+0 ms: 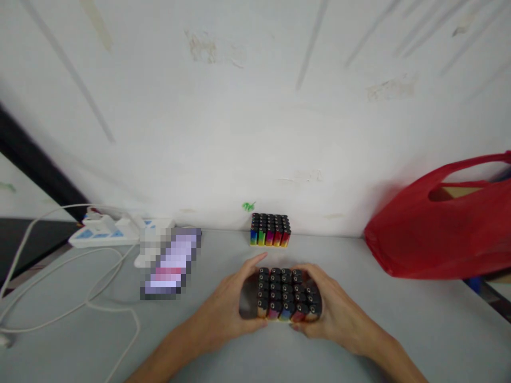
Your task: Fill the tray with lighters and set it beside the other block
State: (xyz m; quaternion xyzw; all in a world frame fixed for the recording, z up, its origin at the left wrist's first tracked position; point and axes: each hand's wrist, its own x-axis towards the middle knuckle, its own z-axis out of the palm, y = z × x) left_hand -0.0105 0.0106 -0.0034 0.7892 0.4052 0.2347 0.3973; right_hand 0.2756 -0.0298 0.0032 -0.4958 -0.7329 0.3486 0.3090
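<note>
A block of lighters point(280, 291) with black tops and coloured bodies stands upright in rows at the near middle of the table. My left hand point(229, 304) curves round its left end, thumb at the near corner and a finger stretched out past the far side. A dark gap shows between that palm and the first row. On the right end, my right hand point(333, 306) is wrapped round the block, fingers behind and thumb in front. The rightmost lighters look uneven and partly covered by this hand. A second block of lighters point(270, 230) stands farther back, near the wall.
The grey table point(327, 258) meets a scuffed white wall point(255, 133). At left lie a blurred phone point(172, 263), a white power strip point(120, 231) and a looping white cable point(90, 303). A red bag point(443, 234) sits at the right.
</note>
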